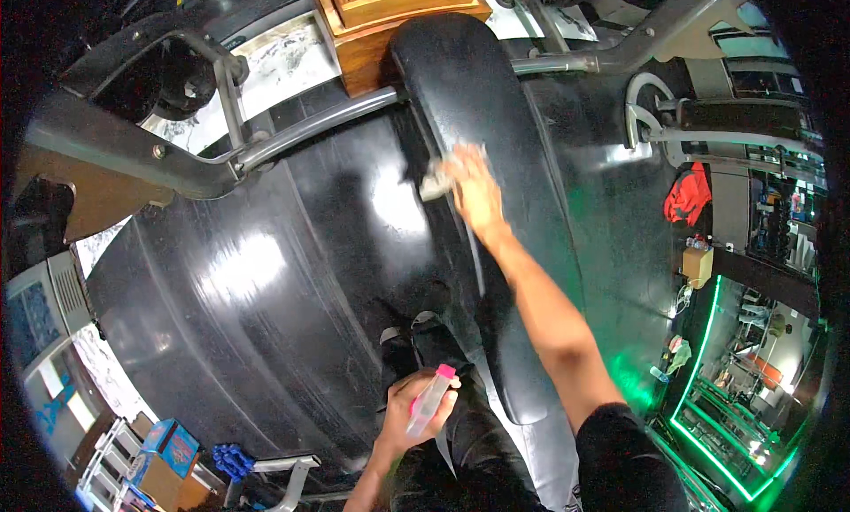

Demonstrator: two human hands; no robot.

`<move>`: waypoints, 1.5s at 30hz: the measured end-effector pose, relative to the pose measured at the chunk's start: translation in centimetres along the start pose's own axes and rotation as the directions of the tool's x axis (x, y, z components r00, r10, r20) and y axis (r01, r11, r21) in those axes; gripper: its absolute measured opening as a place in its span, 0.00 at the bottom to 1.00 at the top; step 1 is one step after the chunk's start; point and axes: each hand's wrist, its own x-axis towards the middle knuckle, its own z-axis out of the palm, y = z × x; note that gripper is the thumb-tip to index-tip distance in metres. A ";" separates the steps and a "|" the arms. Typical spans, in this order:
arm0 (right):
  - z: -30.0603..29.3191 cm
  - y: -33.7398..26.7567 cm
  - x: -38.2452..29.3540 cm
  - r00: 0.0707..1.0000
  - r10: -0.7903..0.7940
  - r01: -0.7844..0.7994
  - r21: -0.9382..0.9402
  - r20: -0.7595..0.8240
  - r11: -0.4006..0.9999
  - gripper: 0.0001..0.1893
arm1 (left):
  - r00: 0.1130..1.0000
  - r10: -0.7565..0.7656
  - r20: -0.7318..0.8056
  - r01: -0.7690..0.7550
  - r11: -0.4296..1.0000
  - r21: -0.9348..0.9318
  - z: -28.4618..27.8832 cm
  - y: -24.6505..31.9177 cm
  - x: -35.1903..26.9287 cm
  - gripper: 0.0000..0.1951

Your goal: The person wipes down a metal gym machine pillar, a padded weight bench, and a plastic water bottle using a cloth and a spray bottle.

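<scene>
My right hand (pixel 475 190) presses a crumpled pale cloth (pixel 435 183) against the left side of a long black padded bench (pixel 458 67). Motion blurs the fingers, and part of the cloth is hidden under them. Low in the view, my left hand (pixel 402 406) grips a small translucent bottle with a pink top (pixel 428 406), held tilted in front of my legs. The bench pad runs from the upper middle down to beside my legs, under my right forearm. Light glints on its dark surface.
A wooden box-like piece (pixel 365 60) meets the bench's far end. Grey metal frames (pixel 119 140) with a crossbar (pixel 319 130) flank it. Black flooring (pixel 325 226) lies left. A red item (pixel 687 193), a cardboard box (pixel 697 263) and a green-lit mirror (pixel 750 379) are right.
</scene>
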 end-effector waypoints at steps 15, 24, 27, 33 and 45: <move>-1.0 4.8 5.7 0.977 0.139 -0.144 -0.019 -0.159 0.989 0.20 | 0.999 -0.027 0.044 0.027 1.000 0.004 1.3 0.8 0.8 0.08; -4.3 7.7 -5.8 0.980 0.169 -0.167 0.025 -0.107 0.986 0.25 | 0.985 0.053 0.162 -0.045 0.998 -0.049 5.2 0.9 0.6 0.13; -6.3 9.3 -11.0 0.961 0.261 -0.257 0.055 -0.087 0.965 0.26 | 0.979 0.080 0.189 -0.075 0.997 -0.031 5.7 1.4 1.2 0.14; -4.9 10.2 -5.2 0.966 0.218 -0.211 0.065 -0.136 0.975 0.27 | 0.989 0.033 0.142 -0.029 0.999 -0.030 6.4 1.7 1.4 0.12; -2.3 7.9 -0.1 0.978 0.095 -0.102 -0.028 -0.187 0.994 0.21 | 0.998 0.015 0.061 -0.009 0.995 -0.095 9.5 -0.4 -0.5 0.09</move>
